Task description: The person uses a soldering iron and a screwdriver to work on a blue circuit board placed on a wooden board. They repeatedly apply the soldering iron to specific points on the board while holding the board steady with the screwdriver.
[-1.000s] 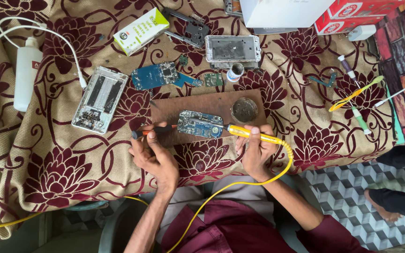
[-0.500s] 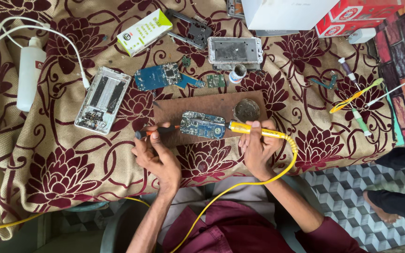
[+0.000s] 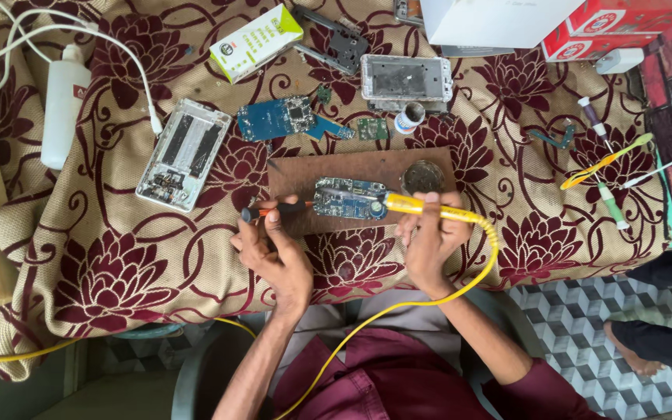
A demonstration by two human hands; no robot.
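Note:
A blue circuit board (image 3: 346, 198) lies on a brown wooden board (image 3: 351, 175) at the near edge of a table draped in flowered cloth. My right hand (image 3: 428, 245) grips a yellow soldering iron (image 3: 429, 208), its tip resting on the circuit board's right end. A yellow cable (image 3: 460, 284) runs from it down past my lap. My left hand (image 3: 274, 257) holds a small red-and-black tool (image 3: 274, 210) whose point lies against the circuit board's left side.
A round solder tin (image 3: 423, 177) sits on the wooden board. Behind it lie another blue circuit board (image 3: 278, 118), an opened phone body (image 3: 182, 153), a metal phone frame (image 3: 406, 78), a green-white box (image 3: 257, 41), a white bottle (image 3: 64, 105) and small tools (image 3: 604, 167). Another person's foot (image 3: 631, 346) shows at the right.
The view has shifted slightly. Both hands stay on the circuit board, the soldering iron's tip and the left tool barely moving.

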